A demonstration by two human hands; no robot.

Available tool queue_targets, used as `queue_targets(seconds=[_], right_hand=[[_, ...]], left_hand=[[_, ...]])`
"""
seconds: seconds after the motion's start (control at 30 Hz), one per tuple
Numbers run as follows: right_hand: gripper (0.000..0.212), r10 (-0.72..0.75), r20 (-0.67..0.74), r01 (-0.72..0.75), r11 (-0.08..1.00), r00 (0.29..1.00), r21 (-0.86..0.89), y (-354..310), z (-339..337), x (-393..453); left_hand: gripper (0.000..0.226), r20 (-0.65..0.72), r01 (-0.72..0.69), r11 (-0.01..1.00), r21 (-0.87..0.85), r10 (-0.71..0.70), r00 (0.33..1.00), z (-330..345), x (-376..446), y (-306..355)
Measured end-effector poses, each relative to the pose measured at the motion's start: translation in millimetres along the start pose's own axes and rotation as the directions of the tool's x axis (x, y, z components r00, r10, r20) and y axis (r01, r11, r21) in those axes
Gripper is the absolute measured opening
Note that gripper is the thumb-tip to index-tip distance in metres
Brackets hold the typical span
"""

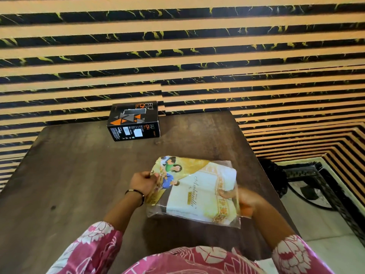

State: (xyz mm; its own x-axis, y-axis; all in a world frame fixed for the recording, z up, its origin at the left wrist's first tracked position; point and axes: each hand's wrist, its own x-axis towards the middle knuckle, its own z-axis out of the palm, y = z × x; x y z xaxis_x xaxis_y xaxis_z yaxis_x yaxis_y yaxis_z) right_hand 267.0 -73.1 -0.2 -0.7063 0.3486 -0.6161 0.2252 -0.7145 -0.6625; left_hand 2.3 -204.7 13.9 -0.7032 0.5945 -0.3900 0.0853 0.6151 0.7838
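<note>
Left hand [143, 181] pinches the left edge of the plastic-wrapped cloth packet [197, 192], right hand [246, 199] curls round its blurred right edge, tilting it low over the table [79, 175], and that slick film may slip if either grip slackens.

Glossy clear plastic pkt [194, 191] w/ folded cloth inside; matt dark wood table [79, 165]; printed cardboard box [134, 121].
</note>
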Motion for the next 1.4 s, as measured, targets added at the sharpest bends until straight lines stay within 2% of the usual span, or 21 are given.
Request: queue_targets(seconds=[0.07, 0.17, 0.3, 0.33, 0.4, 0.47, 0.53, 0.6, 0.7, 0.73, 0.77, 0.8, 0.87, 0.93, 1.0, 1.13, 1.3, 1.4], right_hand=[[0.045, 0.016, -0.095, -0.015, 1.0, 0.995, 0.01, 1, -10, -2], [0.044, 0.012, -0.186, -0.002, 0.999, 0.982, 0.054, 3, -22, -3], [0.044, 0.011, -0.189, 0.0, 0.998, 0.982, 0.06, 3, -28, -5], [0.042, 0.012, -0.178, -0.002, 0.999, 0.984, 0.054, 2, -26, -6], [0.04, 0.016, -0.145, -0.009, 0.999, 0.989, 0.045, -1, -24, -8], [0.042, 0.008, -0.131, -0.001, 0.999, 0.991, 0.048, -3, -25, -11], [0.058, -0.012, -0.128, 0.022, 0.997, 0.992, 0.08, -5, -29, -15], [0.074, -0.02, -0.122, 0.036, 0.992, 0.992, 0.125, -5, -34, -18], [0.056, -0.032, -0.196, 0.072, 0.977, 0.98, 0.199, -3, -37, -20], [0.053, -0.028, -0.228, 0.081, 0.971, 0.973, 0.224, -1, -37, -19], [0.05, -0.027, -0.267, 0.096, 0.963, 0.963, 0.25, 1, -36, -16], [0.047, -0.03, -0.304, 0.118, 0.954, 0.952, 0.276, 2, -34, -14], [0.043, -0.032, -0.383, 0.167, 0.931, 0.923, 0.324, 5, -26, -8], [0.036, -0.029, -0.45, 0.219, 0.9, 0.893, 0.376, 11, -20, -2], [0.031, -0.033, -0.479, 0.283, 0.842, 0.877, 0.46, 18, -14, 2], [0.039, -0.079, -0.524, 0.401, 0.741, 0.848, 0.538, 33, -6, 9], [0.045, -0.126, -0.542, 0.425, 0.772, 0.831, 0.473, 43, 8, 8], [0.041, -0.099, -0.564, 0.393, 0.813, 0.82, 0.429, 50, 12, 1]], left_hand=[[0.025, -0.066, 0.018, 1.0, 0.0, -0.018, 0.998, -4, 6, -3], [0.028, -0.098, 0.028, 0.999, -0.021, -0.03, 0.995, -6, 8, -2], [0.013, 0.185, 0.058, 0.996, -0.073, -0.044, 0.982, 0, -6, 7], [0.012, 0.202, 0.037, 0.998, -0.055, -0.025, 0.979, 2, -7, 7], [0.013, 0.123, -0.021, 1.0, -0.011, 0.022, 0.992, 1, -3, 3], [0.018, 0.015, -0.018, 0.999, 0.049, 0.018, 1.0, -10, 4, -3], [0.022, -0.087, 0.034, 0.985, 0.17, -0.02, 0.996, -27, 14, -13], [0.037, -0.129, 0.104, 0.955, 0.279, -0.07, 0.989, -45, 21, -25], [0.069, -0.216, 0.253, 0.904, 0.343, -0.187, 0.958, -56, 21, -39], [0.078, -0.255, 0.248, 0.9, 0.358, -0.161, 0.953, -53, 18, -39], [0.082, -0.263, 0.169, 0.905, 0.39, -0.066, 0.962, -48, 14, -37], [0.081, -0.229, 0.025, 0.905, 0.425, 0.081, 0.97, -42, 13, -35], [0.072, -0.059, -0.28, 0.825, 0.491, 0.352, 0.934, -25, 8, -28], [0.066, 0.103, -0.396, 0.73, 0.557, 0.412, 0.905, -7, 4, -26], [0.061, 0.172, -0.384, 0.712, 0.588, 0.354, 0.919, 7, -1, -27], [0.054, 0.226, -0.283, 0.685, 0.672, 0.175, 0.958, 25, -3, -38], [0.059, 0.208, -0.191, 0.68, 0.708, 0.058, 0.976, 26, 4, -54], [0.059, 0.189, -0.14, 0.689, 0.711, 0.005, 0.982, 25, 3, -59]])
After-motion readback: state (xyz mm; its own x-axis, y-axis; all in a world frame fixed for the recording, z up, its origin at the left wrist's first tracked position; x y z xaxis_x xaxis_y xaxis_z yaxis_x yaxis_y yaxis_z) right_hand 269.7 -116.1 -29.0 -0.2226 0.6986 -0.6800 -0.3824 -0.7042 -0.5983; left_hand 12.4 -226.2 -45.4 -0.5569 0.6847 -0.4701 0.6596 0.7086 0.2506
